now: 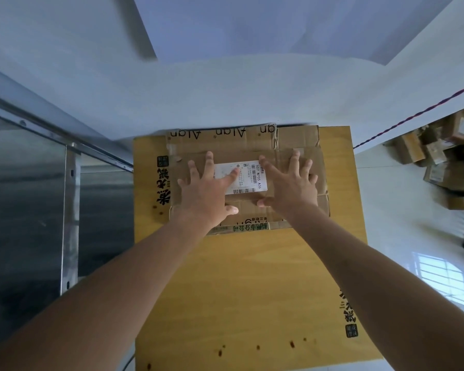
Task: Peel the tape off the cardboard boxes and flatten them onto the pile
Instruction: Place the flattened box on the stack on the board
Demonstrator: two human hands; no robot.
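Your left hand (208,187) and right hand (288,184) lie palm down, fingers spread and straight, pressing on a flattened brown cardboard box (298,156) in the upper middle of the frame; neither hand is grasping anything. Between your hands, partly under your left fingers, sits a white shipping label (248,178) with barcodes and the readable text "507 N705 A36". Along the box's far edge you can read "Alqn" printed twice, upside down from your view, with a third copy cut off. A green-printed strip of tape (241,227) with small Chinese characters runs along the near edge, between your wrists.

The box rests on a larger yellow flattened carton (252,285), which fills the centre and lower frame and carries black Chinese characters with a small square seal at its upper left and lower right. A heap of small taped cardboard boxes (450,162) lies at the right edge, on the glossy white floor (391,210).
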